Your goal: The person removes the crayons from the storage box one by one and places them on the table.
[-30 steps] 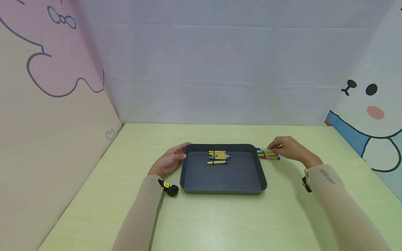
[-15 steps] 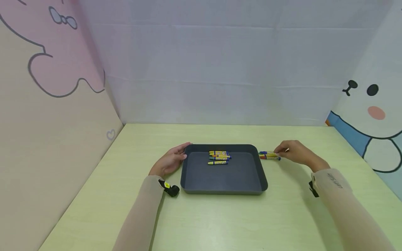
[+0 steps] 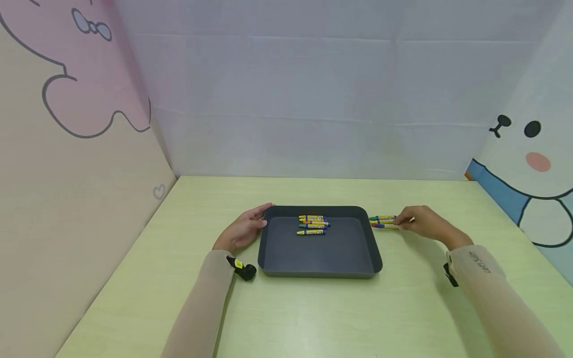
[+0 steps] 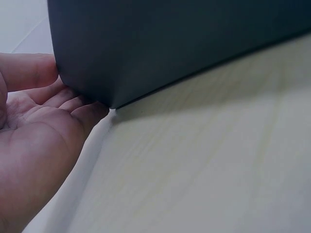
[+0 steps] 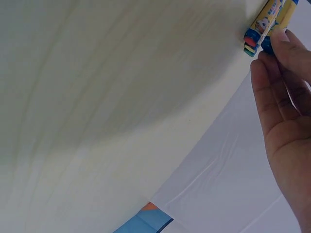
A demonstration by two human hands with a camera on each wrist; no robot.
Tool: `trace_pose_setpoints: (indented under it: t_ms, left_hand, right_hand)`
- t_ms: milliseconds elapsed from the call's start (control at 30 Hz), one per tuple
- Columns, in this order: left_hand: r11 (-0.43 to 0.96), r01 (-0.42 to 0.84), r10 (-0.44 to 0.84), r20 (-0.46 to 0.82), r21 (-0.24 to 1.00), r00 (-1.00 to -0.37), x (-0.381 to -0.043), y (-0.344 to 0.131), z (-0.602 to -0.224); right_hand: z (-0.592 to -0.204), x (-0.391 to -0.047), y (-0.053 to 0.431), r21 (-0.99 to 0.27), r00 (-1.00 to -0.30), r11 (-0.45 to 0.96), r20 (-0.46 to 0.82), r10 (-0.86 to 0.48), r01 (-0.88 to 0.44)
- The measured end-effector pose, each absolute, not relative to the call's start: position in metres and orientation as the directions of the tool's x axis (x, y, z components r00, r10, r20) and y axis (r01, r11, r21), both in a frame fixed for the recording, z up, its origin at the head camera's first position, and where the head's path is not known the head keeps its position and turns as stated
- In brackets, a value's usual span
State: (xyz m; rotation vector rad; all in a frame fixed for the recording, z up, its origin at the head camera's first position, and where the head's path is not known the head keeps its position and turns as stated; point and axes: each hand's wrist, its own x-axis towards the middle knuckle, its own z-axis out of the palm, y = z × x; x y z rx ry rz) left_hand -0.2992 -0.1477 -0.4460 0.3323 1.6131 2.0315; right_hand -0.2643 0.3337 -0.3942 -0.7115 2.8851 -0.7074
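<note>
The left hand (image 3: 241,230) lies at the back left corner of a dark grey tray (image 3: 320,258), fingers extended. Its thumb touches the left wall; in the left wrist view the other fingers (image 4: 90,114) reach partly out of sight at the corner of the tray. To the right of the tray, the right hand (image 3: 418,224) pinches a blue-tipped crayon (image 3: 387,226) between thumb and fingers. More crayons (image 3: 382,218) lie right behind it, close to the tray's right wall. The right wrist view shows their coloured ends (image 5: 250,43) beside the thumb.
Inside the tray, several yellow-wrapped crayons (image 3: 311,232) lie side by side toward the back. A pale wooden table (image 3: 313,318) carries everything. A white cloth backdrop (image 3: 286,99) rises behind, with cartoon-printed panels (image 3: 103,164) at both sides.
The right hand has moved slightly right and toward the person, carrying the blue-tipped crayon from the back of the small group to its front. The left hand and tray have stayed put.
</note>
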Motion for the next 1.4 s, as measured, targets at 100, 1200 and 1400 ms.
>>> trace_pose_setpoints:
  t_ms: [100, 1200, 1400]
  left_hand:
    - [-0.158, -0.247, 0.535, -0.127, 0.956, -0.836, -0.299, -0.147, -0.447]
    - [-0.114, -0.232, 0.519, -0.141, 0.966, -0.843, -0.300, -0.149, -0.444]
    - [-0.145, -0.244, 0.524, -0.134, 0.959, -0.841, -0.300, -0.148, -0.446]
  right_hand:
    - [-0.397, -0.265, 0.335, -0.455, -0.886, 0.784, 0.025, -0.463, -0.422]
    - [-0.402, -0.265, 0.331, -0.480, -0.923, 0.818, -0.045, -0.383, -0.316]
    - [-0.402, -0.262, 0.329, -0.471, -0.932, 0.836, -0.076, -0.356, -0.281]
